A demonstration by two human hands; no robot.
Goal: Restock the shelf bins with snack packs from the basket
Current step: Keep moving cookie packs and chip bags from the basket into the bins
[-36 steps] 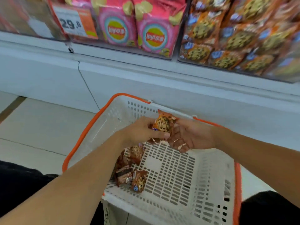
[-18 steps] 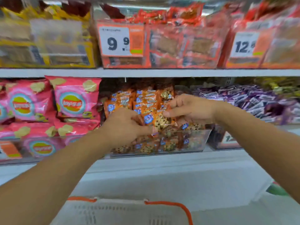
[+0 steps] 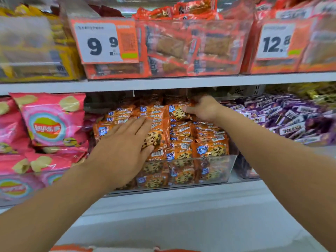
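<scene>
Clear bin (image 3: 214, 171) is seen at centre of the lower shelf, packed with orange cookie packs (image 3: 211, 150) stacked above its front wall.

Left hand (image 3: 125, 142) is laid flat on the pile at roughly 9 o'clock from bin centre, fingers straight and slightly spread, pressing on one cookie pack (image 3: 158, 137) at its fingertips. Nothing is gripped by it.

Right hand (image 3: 205, 109) is placed at 12 o'clock, at the back of the pile under the upper shelf edge. Its fingers are curled and the thumb is pinched against a top-row pack (image 3: 177, 112), which stands upright in the rear row. The fingers behind the pack are hidden.

Pink chip bags (image 3: 49, 120) are stacked at 9 o'clock of the bin; purple packs (image 3: 283, 119) at 3 o'clock. On the upper shelf, at 12 o'clock, red-orange packs (image 3: 190, 46) are held in another clear bin, with price tags reading 9.9 (image 3: 103, 42) and 12.8 (image 3: 276, 42).

A strip of the basket's orange rim (image 3: 72, 249) is visible at 6 o'clock, at the frame's bottom edge; its contents cannot be seen.
</scene>
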